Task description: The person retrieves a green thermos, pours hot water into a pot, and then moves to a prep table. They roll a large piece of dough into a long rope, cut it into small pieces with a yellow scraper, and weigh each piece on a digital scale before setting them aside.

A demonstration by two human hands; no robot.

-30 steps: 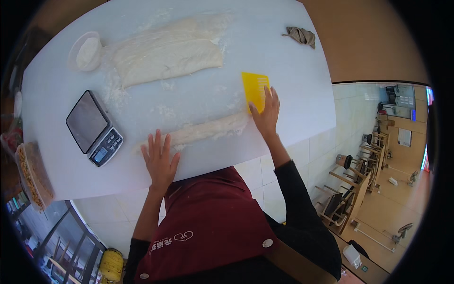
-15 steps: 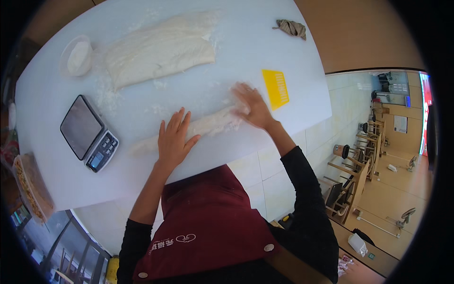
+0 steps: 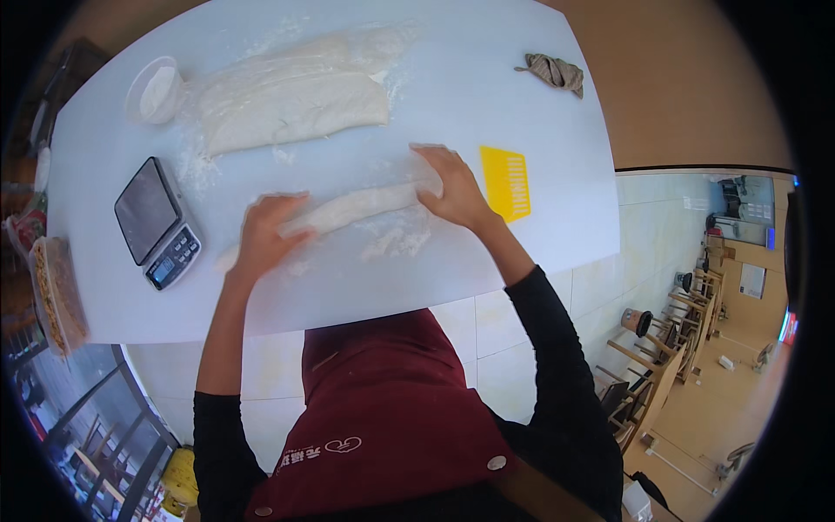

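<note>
A long pale roll of dough (image 3: pixel 361 207) lies across the near part of the white table, dusted with flour. My left hand (image 3: pixel 265 233) holds it towards its left end, fingers on the far side and thumb on the near side. At the right end, my right hand (image 3: pixel 454 191) cups the roll between thumb and fingers. Loose flour (image 3: pixel 396 239) is scattered just on the near side of the roll. Farther back rests a large flattened slab of dough (image 3: pixel 296 109).
On the left stand a digital scale (image 3: pixel 156 222), a bowl of white flour (image 3: pixel 158 94) and a clear container with brown contents (image 3: pixel 56 296). To the right lie a yellow scraper (image 3: pixel 504 183) and a crumpled cloth (image 3: pixel 555 74). The table's near edge (image 3: pixel 278 331) runs before my apron.
My left hand has moved left along the roll and gone from lying flat with spread fingers to cupping it. The right hand now closes around the right end. My view has shifted slightly.
</note>
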